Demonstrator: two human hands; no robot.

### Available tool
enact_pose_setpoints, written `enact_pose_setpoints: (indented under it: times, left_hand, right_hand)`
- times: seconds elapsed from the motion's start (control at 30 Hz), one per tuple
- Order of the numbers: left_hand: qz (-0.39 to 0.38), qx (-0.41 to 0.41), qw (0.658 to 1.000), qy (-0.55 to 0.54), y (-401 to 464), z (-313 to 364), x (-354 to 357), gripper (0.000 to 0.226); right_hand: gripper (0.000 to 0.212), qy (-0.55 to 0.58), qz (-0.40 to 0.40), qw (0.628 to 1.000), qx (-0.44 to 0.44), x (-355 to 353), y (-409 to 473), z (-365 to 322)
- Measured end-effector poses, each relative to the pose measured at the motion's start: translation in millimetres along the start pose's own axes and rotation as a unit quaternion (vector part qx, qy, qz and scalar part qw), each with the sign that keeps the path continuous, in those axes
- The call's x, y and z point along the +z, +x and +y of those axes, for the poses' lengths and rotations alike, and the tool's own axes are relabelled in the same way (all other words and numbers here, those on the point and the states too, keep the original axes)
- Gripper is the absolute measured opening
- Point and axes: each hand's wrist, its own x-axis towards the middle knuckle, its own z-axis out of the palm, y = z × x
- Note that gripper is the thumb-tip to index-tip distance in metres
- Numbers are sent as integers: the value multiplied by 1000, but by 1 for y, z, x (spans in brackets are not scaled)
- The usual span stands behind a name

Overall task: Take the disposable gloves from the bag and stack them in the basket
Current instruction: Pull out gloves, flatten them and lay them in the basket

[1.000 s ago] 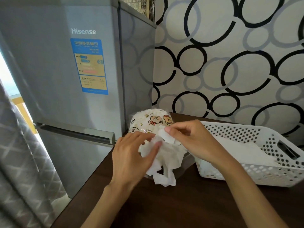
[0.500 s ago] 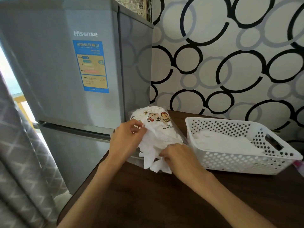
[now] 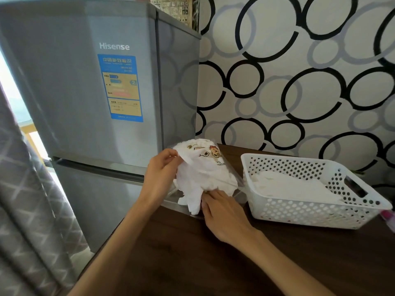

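Note:
A clear bag [image 3: 208, 161] printed with cartoon bears stands on the dark table, stuffed with white disposable gloves. My left hand [image 3: 161, 171] grips the bag's left edge near the top. A loose glove [image 3: 193, 200] hangs out of the bag's lower opening. My right hand [image 3: 222, 210] pinches into the gloves at that opening, its fingertips hidden under the white film. To the right sits a white perforated basket [image 3: 310, 212] with a flat stack of gloves [image 3: 292, 186] inside.
A grey Hisense fridge [image 3: 96, 103] stands close to the left of the table. A grey patterned curtain [image 3: 27, 210] hangs at far left. The dark wooden table [image 3: 213, 263] runs to the patterned wall. A pink object [image 3: 388, 216] peeks in at the right edge.
My right hand dropped from the top of the bag to its lower opening and took hold of the gloves there. My left hand slid up to the bag's left edge.

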Motion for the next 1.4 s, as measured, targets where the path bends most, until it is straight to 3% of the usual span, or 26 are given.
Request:
enact_pose_setpoints:
  times: [0.17, 0.33, 0.47, 0.57, 0.67, 0.73, 0.8, 0.9, 1.03, 1.1, 1.17, 1.2, 1.3, 1.4]
  left_hand:
    - [-2, -90, 987, -134, 3, 15, -5, 28]
    - [-52, -129, 960, -243, 4, 26, -16, 27]
    - [-68, -119, 955, -262, 4, 31, -16, 29]
    - [-77, -118, 951, -277, 7, 37, -3, 31]
    - [-89, -122, 943, -295, 14, 43, 21, 32]
    - [-108, -124, 940, -300, 19, 45, 38, 33]
    - [-131, -121, 937, -299, 28, 44, 56, 34]
    - [-123, -94, 960, -231, 46, 43, 81, 31]
    - [-82, -67, 988, -113, 64, 45, 112, 20]
    - [-53, -23, 998, 5, 68, 42, 124, 19]
    - [1, 24, 988, 156, 71, 37, 133, 21]
    - [34, 47, 982, 180, 71, 34, 135, 29]
    - [48, 153, 984, 83, 66, 34, 146, 38]
    - [-89, 257, 959, 81, 58, 38, 154, 39]
  right_hand:
    - [40, -31, -112, 993, 19, -10, 3, -4]
    - [23, 16, -140, 989, 40, -38, -5, -6]
    - [31, 146, -67, 984, 76, -72, -10, -6]
    - [49, 320, -2, 941, 111, -96, -3, -6]
    - [68, 421, -27, 901, 96, -104, 3, 6]
    - [57, 419, -9, 903, 91, -108, 2, 19]
    - [29, 430, 53, 894, 118, -117, 1, 38]
    - [13, 468, 134, 863, 139, -132, -4, 72]
    - [21, 485, 208, 836, 149, -149, -14, 104]
    - [30, 465, 231, 841, 153, -153, -17, 116]
    - [38, 431, 230, 859, 151, -152, -21, 128]
    - [42, 419, 221, 870, 140, -151, -22, 131]
    - [45, 373, 185, 904, 99, -151, -23, 135]
    - [40, 356, 154, 919, 74, -153, -24, 134]
